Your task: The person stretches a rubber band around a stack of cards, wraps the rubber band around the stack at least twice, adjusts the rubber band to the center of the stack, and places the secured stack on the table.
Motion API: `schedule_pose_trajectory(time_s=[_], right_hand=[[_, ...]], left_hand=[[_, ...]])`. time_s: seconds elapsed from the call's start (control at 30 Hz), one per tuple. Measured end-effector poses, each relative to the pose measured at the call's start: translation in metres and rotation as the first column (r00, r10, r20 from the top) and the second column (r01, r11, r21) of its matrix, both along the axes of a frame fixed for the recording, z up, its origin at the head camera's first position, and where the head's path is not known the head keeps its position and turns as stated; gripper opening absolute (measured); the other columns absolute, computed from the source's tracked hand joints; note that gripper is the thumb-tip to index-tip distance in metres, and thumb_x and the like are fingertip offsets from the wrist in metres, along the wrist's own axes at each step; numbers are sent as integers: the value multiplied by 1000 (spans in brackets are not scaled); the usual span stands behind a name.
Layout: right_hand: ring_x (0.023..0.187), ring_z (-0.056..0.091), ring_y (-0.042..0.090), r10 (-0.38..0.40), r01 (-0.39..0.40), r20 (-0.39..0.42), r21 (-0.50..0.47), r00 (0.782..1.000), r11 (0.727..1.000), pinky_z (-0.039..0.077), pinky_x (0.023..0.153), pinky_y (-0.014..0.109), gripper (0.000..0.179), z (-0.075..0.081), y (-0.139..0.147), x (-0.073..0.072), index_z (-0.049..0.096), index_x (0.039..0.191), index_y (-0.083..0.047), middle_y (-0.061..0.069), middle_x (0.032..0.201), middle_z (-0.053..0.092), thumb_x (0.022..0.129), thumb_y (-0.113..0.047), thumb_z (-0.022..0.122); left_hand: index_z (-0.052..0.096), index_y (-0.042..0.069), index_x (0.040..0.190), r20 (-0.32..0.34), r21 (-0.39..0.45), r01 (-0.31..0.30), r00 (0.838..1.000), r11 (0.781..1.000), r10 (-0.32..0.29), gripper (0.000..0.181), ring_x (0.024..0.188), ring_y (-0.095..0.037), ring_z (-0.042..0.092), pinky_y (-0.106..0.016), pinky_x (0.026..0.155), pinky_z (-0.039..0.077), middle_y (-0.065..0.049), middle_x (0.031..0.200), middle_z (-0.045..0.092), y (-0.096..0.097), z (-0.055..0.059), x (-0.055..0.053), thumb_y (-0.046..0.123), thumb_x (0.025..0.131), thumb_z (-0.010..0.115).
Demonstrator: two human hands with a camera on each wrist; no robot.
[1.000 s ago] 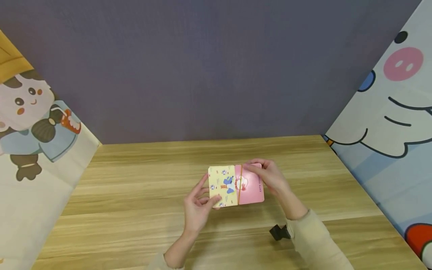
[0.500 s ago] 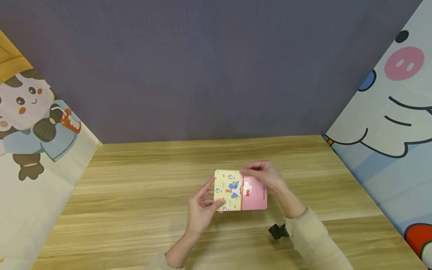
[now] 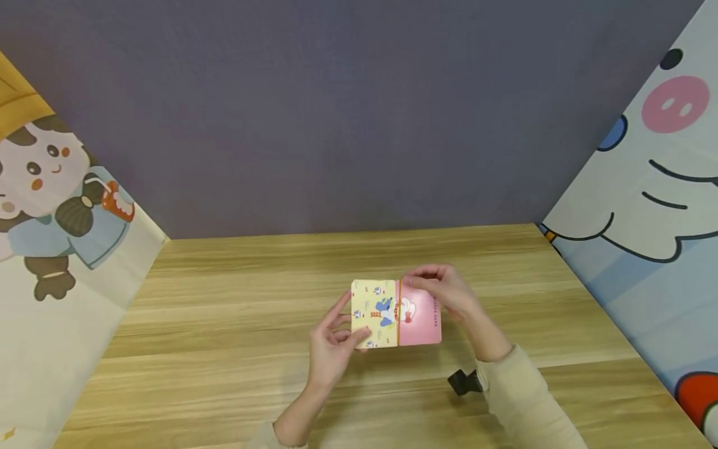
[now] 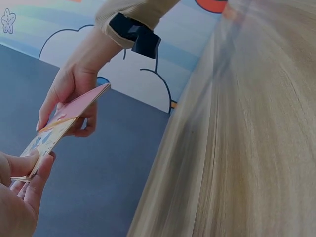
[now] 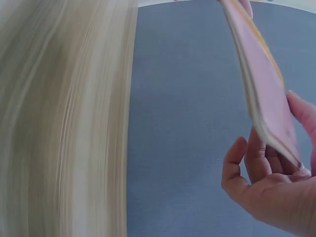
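Both hands hold a small notebook [image 3: 423, 324] above the wooden table. Its visible face is pale yellow with blue cartoon prints on the left and pink with a white figure on the right. An orange rubber band [image 3: 399, 324] runs across it where the colours meet. My left hand [image 3: 328, 352] pinches the yellow end, thumb on top and fingers beneath. At the far edge, my right hand [image 3: 454, 296] grips the pink part with its thumb close to the band. Seen edge-on in the right wrist view, the notebook [image 5: 269, 94] shows layered pages, with right-hand fingers [image 5: 256, 160] behind it.
The wooden table [image 3: 224, 324] spreads beneath both hands, backed by a dark grey panel [image 3: 348, 125]. Cartoon-printed walls [image 3: 622, 187] flank it. A black wrist device [image 3: 464, 383] sits at the right sleeve [image 3: 521, 393].
The notebook shifted right and toward me, then slightly back left, ending a little right of where it was. My right thumb moved in to the top of the band, which stands straighter.
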State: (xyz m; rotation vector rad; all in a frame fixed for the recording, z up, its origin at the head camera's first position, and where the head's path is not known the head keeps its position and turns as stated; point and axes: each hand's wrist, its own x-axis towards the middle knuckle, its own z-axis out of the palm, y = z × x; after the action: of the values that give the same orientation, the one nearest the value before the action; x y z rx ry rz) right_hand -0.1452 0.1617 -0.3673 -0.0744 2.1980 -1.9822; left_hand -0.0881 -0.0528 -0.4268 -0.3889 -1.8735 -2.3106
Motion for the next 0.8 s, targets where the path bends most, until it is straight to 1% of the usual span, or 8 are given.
schedule_pose_trajectory(time_s=[0.1, 0.23, 0.3, 0.4, 0.53, 0.67, 0.8], right_hand=[[74, 60, 14, 23, -23, -12, 15, 1000, 1000, 52, 57, 21, 6, 1, 0, 0, 68, 80, -13, 2, 84, 66, 76, -9, 68], [69, 59, 15, 40, -40, -4, 17, 999, 999, 52, 54, 21, 6, 1, 0, -1, 69, 78, -13, 4, 82, 66, 74, -8, 69], [66, 59, 15, 33, -33, 8, 13, 999, 999, 52, 53, 21, 7, 0, 0, -2, 69, 77, -13, 5, 81, 66, 74, -7, 69], [62, 59, 15, 24, -25, 50, 15, 998, 1000, 54, 52, 23, 7, -1, -1, -2, 69, 81, -10, 6, 80, 66, 74, -8, 70], [59, 60, 17, 19, -21, 102, 23, 995, 1000, 55, 52, 26, 17, -3, -3, -3, 68, 86, -4, 8, 80, 65, 72, -12, 72], [60, 60, 17, 28, -31, 91, 29, 995, 999, 55, 52, 26, 22, -4, -5, -4, 67, 89, 0, 9, 80, 64, 72, -13, 73], [61, 60, 17, 38, -39, 74, 7, 996, 999, 55, 53, 27, 25, -4, -4, -4, 65, 94, 2, 10, 82, 65, 75, -14, 70]], left_hand=[[46, 3, 127, -11, 0, 9, 1000, 1000, -9, 64, 56, -25, 62, -36, 47, 55, -25, 90, 61, 0, 0, 1, -10, 68, 69], [46, 2, 127, -11, -2, 23, 1000, 1000, -23, 65, 56, -26, 62, -39, 47, 55, -25, 89, 61, 1, -1, 1, -11, 68, 68], [46, 3, 127, -4, -2, 26, 1000, 1000, -26, 65, 56, -27, 62, -39, 47, 55, -24, 89, 61, 1, -1, 1, -11, 68, 68], [46, 3, 128, 11, -12, 36, 999, 999, -36, 65, 57, -27, 62, -38, 48, 55, -24, 89, 61, 2, 0, 1, -11, 68, 68], [45, 5, 128, 31, -40, 42, 999, 998, -41, 66, 57, -26, 62, -36, 48, 56, -23, 91, 61, 3, 0, 2, -10, 69, 68], [45, 5, 128, 35, -46, 27, 999, 999, -26, 65, 57, -25, 62, -36, 48, 56, -22, 92, 61, 3, 0, 3, -9, 69, 68], [45, 5, 129, 29, -38, 17, 999, 999, -16, 65, 58, -25, 62, -36, 48, 56, -22, 93, 61, 3, -1, 2, -8, 70, 68]])
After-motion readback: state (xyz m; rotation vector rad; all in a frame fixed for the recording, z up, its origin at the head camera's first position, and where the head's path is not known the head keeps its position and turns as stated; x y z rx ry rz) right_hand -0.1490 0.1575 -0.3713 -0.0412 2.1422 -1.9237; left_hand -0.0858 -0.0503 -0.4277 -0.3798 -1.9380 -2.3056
